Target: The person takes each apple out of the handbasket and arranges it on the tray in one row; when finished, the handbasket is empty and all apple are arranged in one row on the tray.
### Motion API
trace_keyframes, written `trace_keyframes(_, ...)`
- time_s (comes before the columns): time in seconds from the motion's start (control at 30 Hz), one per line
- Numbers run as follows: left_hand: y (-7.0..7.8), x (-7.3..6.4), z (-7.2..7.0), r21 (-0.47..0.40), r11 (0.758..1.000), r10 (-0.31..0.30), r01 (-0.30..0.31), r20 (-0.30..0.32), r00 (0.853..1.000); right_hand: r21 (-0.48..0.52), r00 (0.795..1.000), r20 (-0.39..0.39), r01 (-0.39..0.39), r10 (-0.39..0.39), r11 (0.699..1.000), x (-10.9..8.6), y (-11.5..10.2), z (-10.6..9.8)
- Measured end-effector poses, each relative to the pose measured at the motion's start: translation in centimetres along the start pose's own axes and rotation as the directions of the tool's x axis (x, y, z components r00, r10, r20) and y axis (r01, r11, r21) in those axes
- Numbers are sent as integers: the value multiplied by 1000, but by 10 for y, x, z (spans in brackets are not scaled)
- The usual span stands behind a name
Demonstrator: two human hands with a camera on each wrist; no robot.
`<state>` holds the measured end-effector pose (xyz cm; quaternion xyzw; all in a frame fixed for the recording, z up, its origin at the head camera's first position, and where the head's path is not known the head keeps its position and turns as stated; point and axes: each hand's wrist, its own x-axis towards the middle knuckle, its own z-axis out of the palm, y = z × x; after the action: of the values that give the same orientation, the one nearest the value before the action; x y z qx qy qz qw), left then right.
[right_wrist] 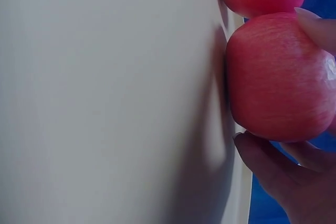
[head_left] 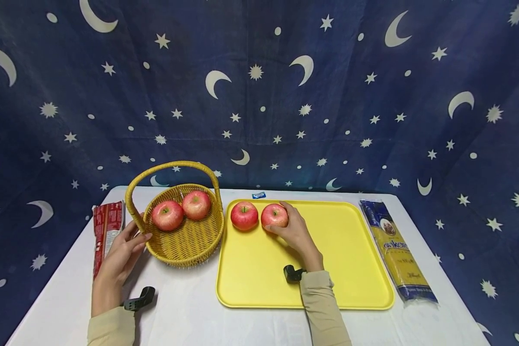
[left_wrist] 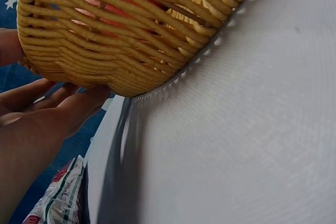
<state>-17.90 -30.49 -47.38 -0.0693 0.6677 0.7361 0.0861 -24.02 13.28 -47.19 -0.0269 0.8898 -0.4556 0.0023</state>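
At the left stands a yellow wicker basket (head_left: 183, 247) with a tall arched handle. Two red apples lie inside it, one at the left (head_left: 167, 215) and one at the back (head_left: 196, 205). My left hand (head_left: 120, 254) grips the basket's left side near the handle's foot, thumb at the rim and fingers against the outer weave (left_wrist: 105, 56). On the yellow tray (head_left: 259, 274), my right hand (head_left: 297, 235) holds a red apple (head_left: 273, 216) between thumb and fingers. Another apple (head_left: 244, 216) sits just left of it on the tray, close beside it in the right wrist view.
A red packet (head_left: 108, 226) lies left of the basket, partly behind my left hand. To the tray's right is a blue and yellow pasta packet (head_left: 400, 254). A small blue wrapped piece (head_left: 258, 195) lies behind the tray. A dark star-patterned cloth (head_left: 259, 120) hangs behind the white table.
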Motion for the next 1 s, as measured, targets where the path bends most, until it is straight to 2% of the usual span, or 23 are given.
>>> trace_keyframes(0.37, 1, 0, 2, -9, 1000, 14, -14, 3, 1000, -2, 1000, -10, 4, -4, 1000, -3, -3, -8)
trace_keyframes(0.63, 0, 0, 1, -16, 1000, 2, -2, -1, 1000, 73, 1000, -19, 22, -21, 997, -5, -9, -15)
trace_keyframes(0.83, 0, -1, 1, -14, 1000, 0, 0, 0, 1000, 89, 993, -79, 92, -85, 992, -7, -16, -18)
trace_keyframes(1.0, 0, 0, 1, -15, 1000, 3, -3, 5, 1000, 80, 979, -149, 150, -137, 985, -8, -22, -16)
